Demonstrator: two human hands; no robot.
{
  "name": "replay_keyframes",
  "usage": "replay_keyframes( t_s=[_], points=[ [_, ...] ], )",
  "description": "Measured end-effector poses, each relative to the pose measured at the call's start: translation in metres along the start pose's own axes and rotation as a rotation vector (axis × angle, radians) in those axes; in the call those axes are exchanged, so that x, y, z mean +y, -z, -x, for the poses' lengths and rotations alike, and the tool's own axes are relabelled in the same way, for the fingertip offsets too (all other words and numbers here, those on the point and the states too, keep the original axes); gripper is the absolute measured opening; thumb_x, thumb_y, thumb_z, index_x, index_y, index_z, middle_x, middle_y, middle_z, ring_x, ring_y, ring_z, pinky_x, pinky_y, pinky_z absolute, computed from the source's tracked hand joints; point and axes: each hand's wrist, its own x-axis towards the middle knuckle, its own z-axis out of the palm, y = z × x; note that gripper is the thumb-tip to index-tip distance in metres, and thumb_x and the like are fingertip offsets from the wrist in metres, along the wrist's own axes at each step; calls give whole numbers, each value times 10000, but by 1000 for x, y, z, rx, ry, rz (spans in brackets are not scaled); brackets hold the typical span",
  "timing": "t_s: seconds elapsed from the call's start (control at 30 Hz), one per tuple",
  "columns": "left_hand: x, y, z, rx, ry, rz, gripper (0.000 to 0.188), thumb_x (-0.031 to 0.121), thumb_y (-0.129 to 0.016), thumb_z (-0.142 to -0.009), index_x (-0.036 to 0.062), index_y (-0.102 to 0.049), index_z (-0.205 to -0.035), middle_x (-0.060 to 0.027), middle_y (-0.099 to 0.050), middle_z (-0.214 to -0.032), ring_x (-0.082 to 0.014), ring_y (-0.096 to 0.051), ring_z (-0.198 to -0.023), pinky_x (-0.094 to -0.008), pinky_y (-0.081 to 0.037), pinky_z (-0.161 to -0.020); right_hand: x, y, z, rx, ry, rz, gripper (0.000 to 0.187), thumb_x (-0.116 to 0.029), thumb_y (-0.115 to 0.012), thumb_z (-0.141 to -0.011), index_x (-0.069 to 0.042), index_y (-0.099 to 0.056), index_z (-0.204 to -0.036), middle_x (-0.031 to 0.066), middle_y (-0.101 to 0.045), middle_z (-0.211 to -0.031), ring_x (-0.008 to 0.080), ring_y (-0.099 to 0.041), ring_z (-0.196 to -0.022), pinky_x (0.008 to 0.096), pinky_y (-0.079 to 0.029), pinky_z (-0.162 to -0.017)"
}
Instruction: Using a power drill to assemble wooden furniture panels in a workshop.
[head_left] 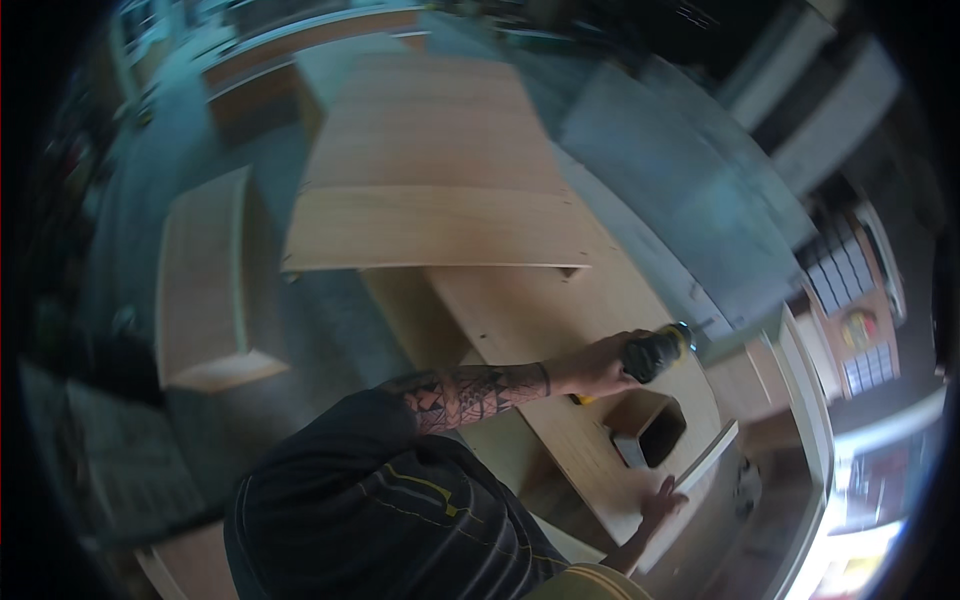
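My left hand [598, 368], at the end of a tattooed forearm, is closed around a black and yellow cordless drill [655, 352]. The drill is held over a long plywood panel [540, 335], its front end pointing right. Lower down, my right hand [660, 507] grips a narrow pale wooden strip [708, 455] beside the panel's near right end. Between the two hands, a small open wooden box [630, 420] with a dark inside sits on the panel. Slight blur hides the exact finger positions.
A large plywood piece [430, 160] rises beyond the long panel. On the floor at left stands a wooden box section [205, 290]. Grey sheets [690, 190] lie at the far right, and a pale wooden frame [805, 400] stands close on the right.
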Motion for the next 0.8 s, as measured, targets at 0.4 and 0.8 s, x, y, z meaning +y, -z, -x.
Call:
replay_keyframes(
  t_s=[0.4, 0.8],
  points=[
    [-45, 168, 321, 877, 656, 73, 373, 321, -666, -1002, 86, -617, -1288, -14, -626, -984, -143, -636, -817, -329, -559, -767, -85, 60, 31, 297, 316, 184, 475, -421, -744, -916, -8, -674, -1140, 174, -702, -997, 355, -661, -950, 481, -556, -806],
    [62, 431, 284, 955, 439, 647, 869, 681, -575, -950, 84, -373, -1550, -85, -606, -1084, -153, -610, -932, -326, -521, -810, -398, 39, 228, 184, 940, -601, 439, -366, -694, -984, 16, -676, -1200, 179, -704, -1095, 345, -659, -1101, 466, -566, -925]
  ],
)
